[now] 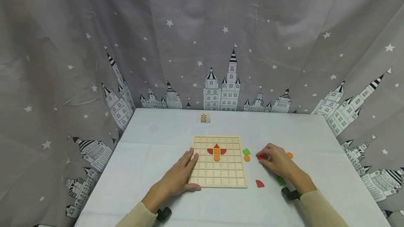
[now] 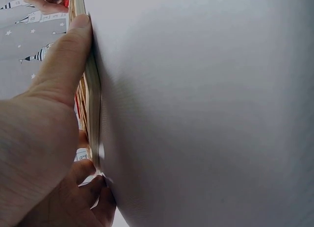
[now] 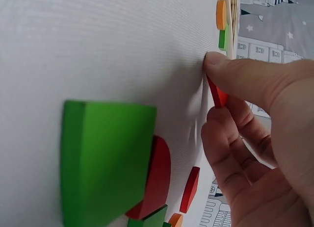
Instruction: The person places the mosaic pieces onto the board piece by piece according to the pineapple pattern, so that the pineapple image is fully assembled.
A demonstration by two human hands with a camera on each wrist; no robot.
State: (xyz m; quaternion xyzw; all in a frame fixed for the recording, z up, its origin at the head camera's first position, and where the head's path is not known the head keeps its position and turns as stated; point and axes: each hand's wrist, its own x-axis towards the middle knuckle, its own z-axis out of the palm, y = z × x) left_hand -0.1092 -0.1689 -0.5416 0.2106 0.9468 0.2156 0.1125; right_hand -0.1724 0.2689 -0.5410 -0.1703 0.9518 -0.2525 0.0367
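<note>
My left hand [image 1: 176,176] rests at the left side of a wooden grid board [image 1: 217,178], fingers extended along its edge and thumb at the near left corner. On the board lie a red triangle [image 1: 216,146], an orange square [image 1: 216,151], two red quarter-circles [image 1: 210,151] and an orange circle [image 1: 216,158]. Right of the board, my right hand [image 1: 277,160] pinches a small red piece [image 3: 218,95] between thumb and fingers, low over the table. Its full outline is hidden by the fingers.
A green square [image 1: 246,152] and an orange disc [image 1: 247,158] lie beside the board's right edge. Nearer me is a red quarter-circle [image 1: 260,184]. Around the right hand are a green piece [image 1: 281,181] and another orange disc [image 1: 289,155]. A picture card [image 1: 203,118] lies behind the board.
</note>
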